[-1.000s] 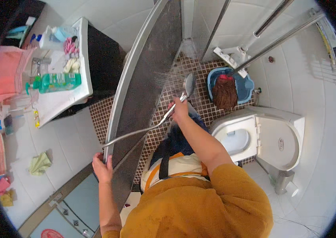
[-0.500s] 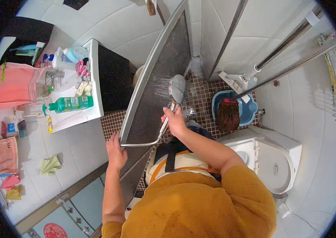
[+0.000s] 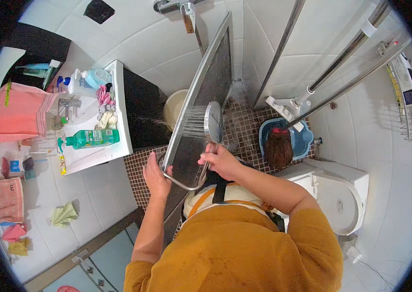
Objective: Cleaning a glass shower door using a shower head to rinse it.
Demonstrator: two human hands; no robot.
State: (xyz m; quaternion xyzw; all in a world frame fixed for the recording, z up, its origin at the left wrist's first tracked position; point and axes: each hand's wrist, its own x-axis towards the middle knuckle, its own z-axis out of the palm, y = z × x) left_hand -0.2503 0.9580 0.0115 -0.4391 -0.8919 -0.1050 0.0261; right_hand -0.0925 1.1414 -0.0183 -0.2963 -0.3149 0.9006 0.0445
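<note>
My right hand [image 3: 220, 159] grips the handle of a round silver shower head [image 3: 212, 121], which sprays water leftward onto a glass shower door [image 3: 201, 112]. My left hand [image 3: 156, 176] holds the lower edge of that door, by the metal hose [image 3: 181, 184] that loops beneath it. The door stands edge-on between my two hands.
A white sink [image 3: 100, 141] with a green bottle [image 3: 91, 138], a tap and toiletries stands left. A cream bucket [image 3: 174, 107] sits behind the door. A blue basin [image 3: 283, 138] with a brown brush lies beside the white toilet [image 3: 334, 194]. Pink towels [image 3: 14, 117] hang far left.
The view has tilted up toward the wall. My right hand turned the shower head from pointing away to spraying onto the glass. My left hand slid up the door's edge, closer to my right.
</note>
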